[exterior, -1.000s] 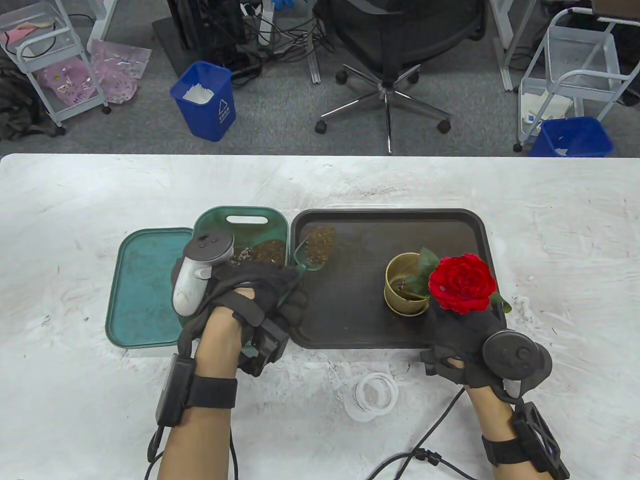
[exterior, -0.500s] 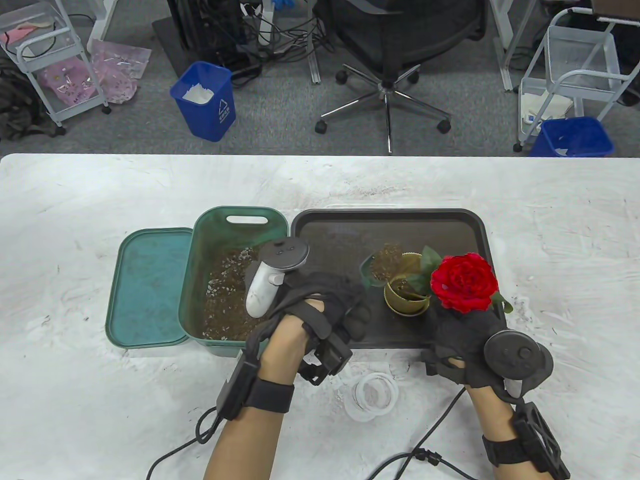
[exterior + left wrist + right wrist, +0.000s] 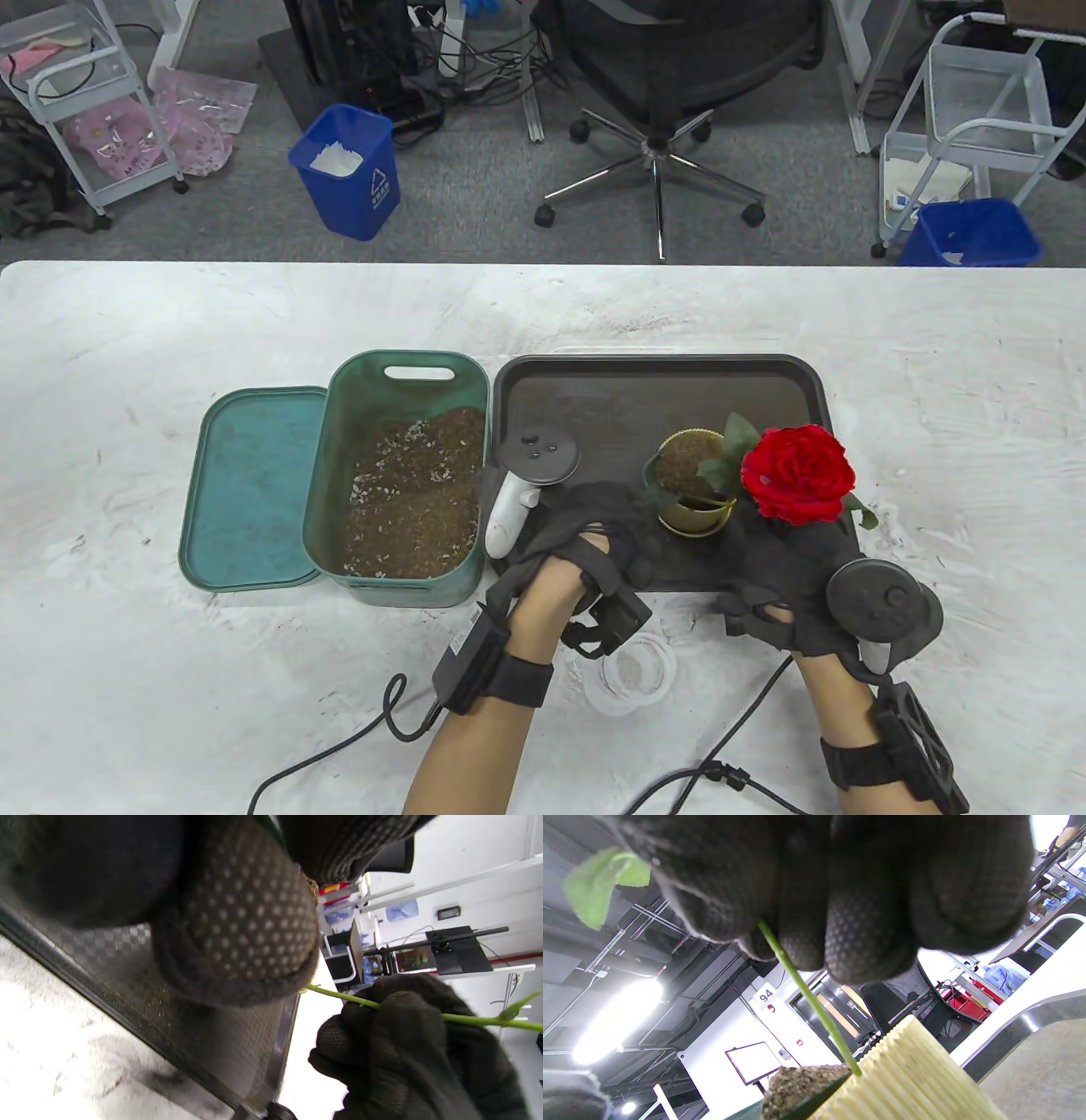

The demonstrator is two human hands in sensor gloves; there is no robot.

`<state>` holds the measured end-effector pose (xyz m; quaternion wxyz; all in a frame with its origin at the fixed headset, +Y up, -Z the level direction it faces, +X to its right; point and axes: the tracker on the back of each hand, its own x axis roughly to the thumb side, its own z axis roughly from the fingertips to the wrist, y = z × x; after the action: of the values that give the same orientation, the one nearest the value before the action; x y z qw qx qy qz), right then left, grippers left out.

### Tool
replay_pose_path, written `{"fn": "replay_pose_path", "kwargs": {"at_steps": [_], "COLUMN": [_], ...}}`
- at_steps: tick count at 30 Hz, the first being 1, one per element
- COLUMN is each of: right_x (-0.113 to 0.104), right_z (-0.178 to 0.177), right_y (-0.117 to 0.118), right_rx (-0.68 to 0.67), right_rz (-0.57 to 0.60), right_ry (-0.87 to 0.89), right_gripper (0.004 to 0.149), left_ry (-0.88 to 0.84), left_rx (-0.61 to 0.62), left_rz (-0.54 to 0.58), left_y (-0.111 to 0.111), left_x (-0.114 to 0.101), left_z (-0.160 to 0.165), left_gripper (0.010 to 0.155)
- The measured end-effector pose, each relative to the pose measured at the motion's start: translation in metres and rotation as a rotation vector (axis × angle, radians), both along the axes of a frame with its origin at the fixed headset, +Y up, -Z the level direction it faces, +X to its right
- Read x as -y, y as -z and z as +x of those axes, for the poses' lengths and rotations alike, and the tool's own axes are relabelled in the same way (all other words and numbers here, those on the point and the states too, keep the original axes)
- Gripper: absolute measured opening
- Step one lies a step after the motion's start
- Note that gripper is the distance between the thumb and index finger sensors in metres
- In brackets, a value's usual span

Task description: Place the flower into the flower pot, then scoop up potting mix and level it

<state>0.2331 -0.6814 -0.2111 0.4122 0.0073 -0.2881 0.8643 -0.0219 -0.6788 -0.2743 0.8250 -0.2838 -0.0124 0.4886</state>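
On the table, left hand (image 3: pixel 594 531) is gripping a soil-loaded scoop (image 3: pixel 670 467) over the flower pot (image 3: pixel 694 497) on the tray (image 3: pixel 594 399). Right wrist view: right hand (image 3: pixel 840 899) is pinching the flower (image 3: pixel 797 472) stem (image 3: pixel 806 993), running down into the pot.

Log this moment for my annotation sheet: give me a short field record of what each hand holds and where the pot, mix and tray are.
left hand: grips a green scoop loaded with potting mix, held over the pot
right hand: fingers pinch the stem of the red flower
flower pot: yellow, ribbed, upright on the dark tray; the stem runs down into it
green bin: holds potting mix, left of the tray
bin lid: lies flat beside the bin
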Motion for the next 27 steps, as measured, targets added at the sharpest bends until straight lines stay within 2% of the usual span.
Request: {"fn": "replay_pose_path", "kwargs": {"at_steps": [7,19,27], "right_x": [0.000,0.001,0.002], "right_z": [0.000,0.004,0.002], "right_y": [0.000,0.001,0.001], "right_rx": [0.002,0.017,0.011], "right_rz": [0.002,-0.003,0.005], "right_ry": [-0.002,0.008,-0.003], "right_gripper": [0.037,0.037,0.037], "left_ry": [0.143,0.464,0.617], "left_rx": [-0.011,0.003,0.016], "left_rz": [0.222,0.448,0.548], "left_y": [-0.012,-0.025,-0.029], "left_x": [-0.005,-0.024,-0.027], "left_z": [0.015,0.038,0.045], "left_gripper": [0.057,0.056,0.055]}}
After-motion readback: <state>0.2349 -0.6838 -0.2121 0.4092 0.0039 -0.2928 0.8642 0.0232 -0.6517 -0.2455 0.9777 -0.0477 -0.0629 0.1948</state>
